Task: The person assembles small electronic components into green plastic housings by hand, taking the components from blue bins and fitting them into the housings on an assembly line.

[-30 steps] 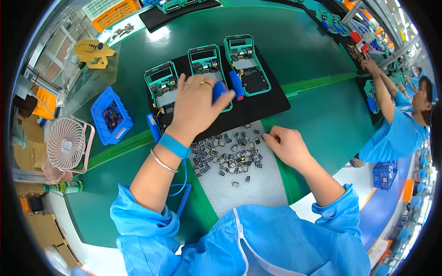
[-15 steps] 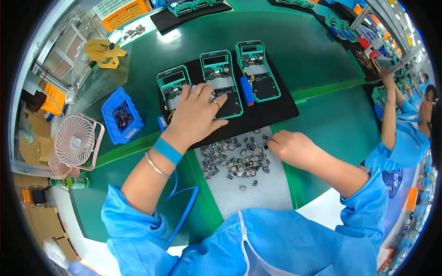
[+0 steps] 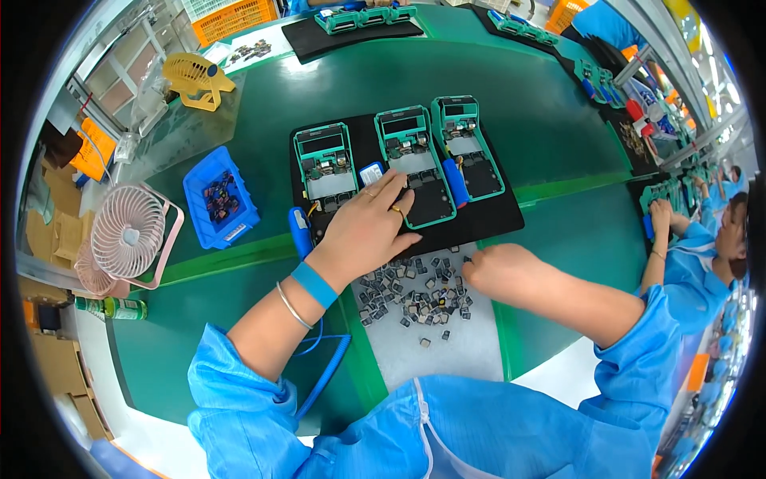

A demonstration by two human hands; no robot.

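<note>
My left hand (image 3: 369, 225) spreads its fingers over the middle green-framed device (image 3: 429, 195), fingertips on or just above its left side. A blue cylindrical pack with a white label (image 3: 371, 173) shows just beyond those fingers. My right hand (image 3: 504, 273) is closed, its fingertips pinched at the upper right edge of a pile of small square dark-and-silver parts (image 3: 423, 297). Whatever the pinch holds is too small to name. Two more opened green devices flank the middle one: a left device (image 3: 329, 164) and a right device (image 3: 472, 156) with a blue cylinder (image 3: 455, 182) alongside.
Under the devices lies a black mat (image 3: 503, 215). To the left are a blue bin of small parts (image 3: 257, 214), a pink fan (image 3: 128, 231) and a yellow fan (image 3: 195, 80). A blue coiled cord (image 3: 325, 375) runs by my left forearm. A co-worker's hands (image 3: 661, 217) work at far right.
The view has shifted, so the devices sit lower and further right. Relative to them, my left hand has moved right onto the middle device. My right hand has edged left toward the parts.
</note>
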